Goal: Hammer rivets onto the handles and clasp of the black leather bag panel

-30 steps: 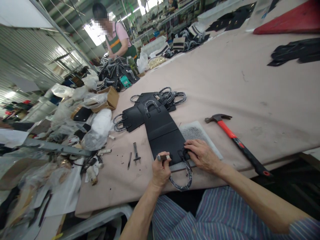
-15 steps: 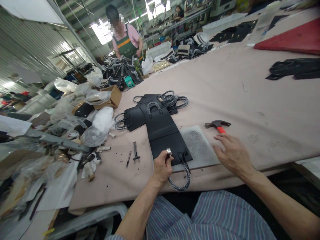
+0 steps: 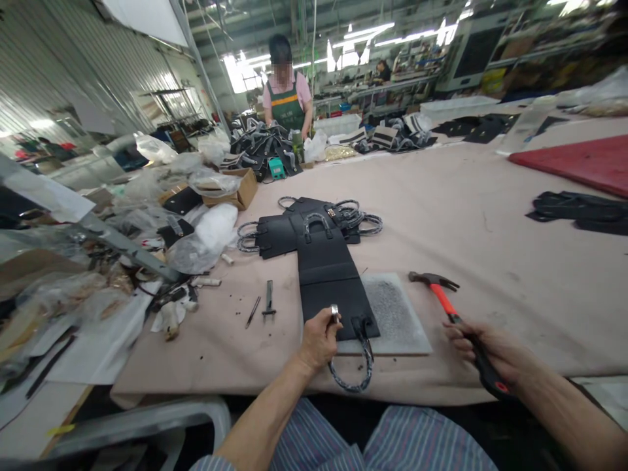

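Left hand (image 3: 318, 337): curled around a small metal tool (image 3: 334, 311) over the black panel (image 3: 328, 268)
Right hand (image 3: 490, 347): gripping the hammer (image 3: 444, 301) mid-handle, forearm (image 3: 564, 400) slanting inward
Black panel: near end on the pale board (image 3: 400, 320)

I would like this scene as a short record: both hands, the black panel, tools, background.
Left hand: holds a small metal tool at the black panel
Right hand: grips the hammer
Black panel: partly on the pale board, looped handle at near edge
Loose tools: pronged tool and slim tool, lying left of the panel
Background: co-worker in green apron
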